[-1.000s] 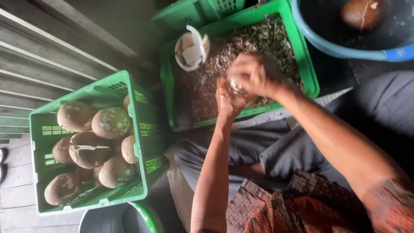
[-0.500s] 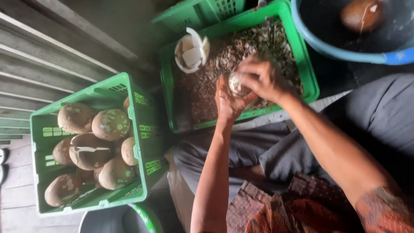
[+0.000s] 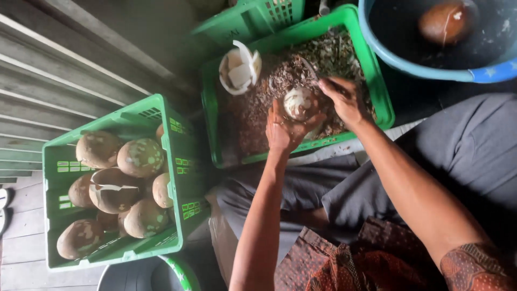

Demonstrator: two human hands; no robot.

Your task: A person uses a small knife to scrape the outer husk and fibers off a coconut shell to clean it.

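Over the green crate of brown shavings [image 3: 377,81], the left hand [image 3: 286,131] cups a pale, mostly peeled coconut [image 3: 299,103] from below, fingers curled round it. Right hand [image 3: 346,99] is closed on a thin blade [image 3: 309,69] whose tip lies just beside the coconut's top. White shell pieces [image 3: 240,69] sit at the crate's far corner. To the left, a second green crate [image 3: 110,258] holds brown, patchy coconuts [image 3: 141,157]. One more floats in the blue tub [image 3: 487,73].
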